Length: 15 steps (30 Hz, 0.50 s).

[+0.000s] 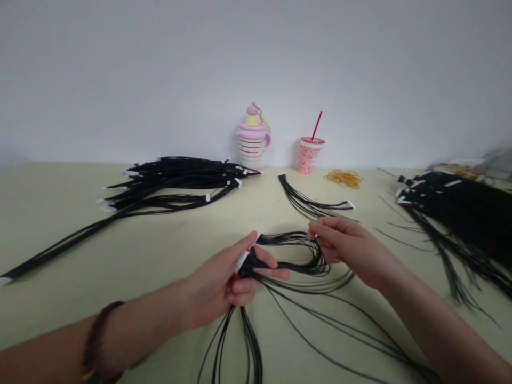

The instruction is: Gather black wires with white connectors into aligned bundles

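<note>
A bundle of thin black wires (296,265) with white connectors lies between my hands, over the pale table. My left hand (230,282) is closed round the connector end; one white connector (241,261) shows at its palm and another (258,236) by the thumb tip. The wires loop to the right, and some hang down below the hand. My right hand (346,245) pinches wires at the right bend of the loop, its fingertips pressed together. Several longer wires trail toward the lower right.
A pile of black wire bundles (172,178) lies back left, a larger heap (472,213) at right. A small wire bundle (304,200), yellow rubber bands (344,178), a pink-lidded mug (251,144) and a pink cup with straw (309,156) stand or lie toward the wall.
</note>
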Available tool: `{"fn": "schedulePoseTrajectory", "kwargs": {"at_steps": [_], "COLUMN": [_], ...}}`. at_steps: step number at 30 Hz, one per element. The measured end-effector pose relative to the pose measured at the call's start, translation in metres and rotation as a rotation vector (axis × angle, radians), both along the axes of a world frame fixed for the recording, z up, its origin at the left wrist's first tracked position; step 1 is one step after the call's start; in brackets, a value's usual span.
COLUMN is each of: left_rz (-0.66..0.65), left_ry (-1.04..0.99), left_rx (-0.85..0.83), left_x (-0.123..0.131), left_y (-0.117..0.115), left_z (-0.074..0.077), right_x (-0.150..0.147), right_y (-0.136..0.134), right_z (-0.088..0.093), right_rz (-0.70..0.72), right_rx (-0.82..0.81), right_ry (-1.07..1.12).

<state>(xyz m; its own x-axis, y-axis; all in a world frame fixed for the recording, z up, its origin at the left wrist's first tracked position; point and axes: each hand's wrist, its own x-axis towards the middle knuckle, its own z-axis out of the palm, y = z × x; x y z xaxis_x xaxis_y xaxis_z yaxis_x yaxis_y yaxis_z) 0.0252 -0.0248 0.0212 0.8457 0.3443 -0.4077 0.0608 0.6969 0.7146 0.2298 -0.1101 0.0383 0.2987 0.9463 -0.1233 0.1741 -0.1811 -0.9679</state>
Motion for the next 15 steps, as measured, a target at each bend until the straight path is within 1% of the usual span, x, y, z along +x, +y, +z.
{"fn": "schedulePoseTrajectory", "kwargs": {"at_steps": [1, 2, 4, 5, 6, 7, 8, 9, 11, 13, 15], "left_rz": [0.015, 0.028, 0.052, 0.064, 0.07, 0.078, 0.087, 0.097, 0.102, 0.092, 0.079], "left_ry": [-0.002, -0.001, -0.003, -0.008, -0.018, -0.029, -0.038, -0.046, -0.064, -0.092, -0.125], "left_rx": [-0.007, -0.016, -0.036, -0.045, -0.053, -0.056, -0.055, -0.05, -0.042, -0.031, -0.024], "left_x": [0.0, 0.0, 0.0, 0.0, 0.001, 0.001, 0.001, 0.002, 0.002, 0.002, 0.003], "left_y": [0.0, 0.0, 0.001, 0.002, 0.002, 0.003, 0.003, 0.004, 0.004, 0.004, 0.004], "left_z": [0.0, 0.0, -0.002, -0.003, -0.005, -0.007, -0.008, -0.01, -0.014, -0.017, -0.019], "right_x": [-0.003, -0.006, -0.013, -0.017, -0.022, -0.027, -0.032, -0.038, -0.048, -0.056, -0.061], "right_y": [0.002, 0.002, 0.001, -0.001, -0.004, -0.007, -0.011, -0.014, -0.017, -0.017, -0.014], "right_z": [-0.005, -0.009, -0.012, -0.012, -0.011, -0.009, -0.007, -0.006, -0.007, -0.013, -0.021], "right_rz": [-0.001, -0.023, -0.133, -0.191, -0.212, -0.176, -0.089, 0.027, 0.213, 0.283, 0.285], "right_rx": [0.018, 0.069, 0.277, 0.407, 0.518, 0.589, 0.615, 0.599, 0.521, 0.451, 0.415], "right_ry": [-0.187, -0.384, -0.735, -0.85, -0.915, -0.941, -0.939, -0.923, -0.921, -0.947, -0.967]}}
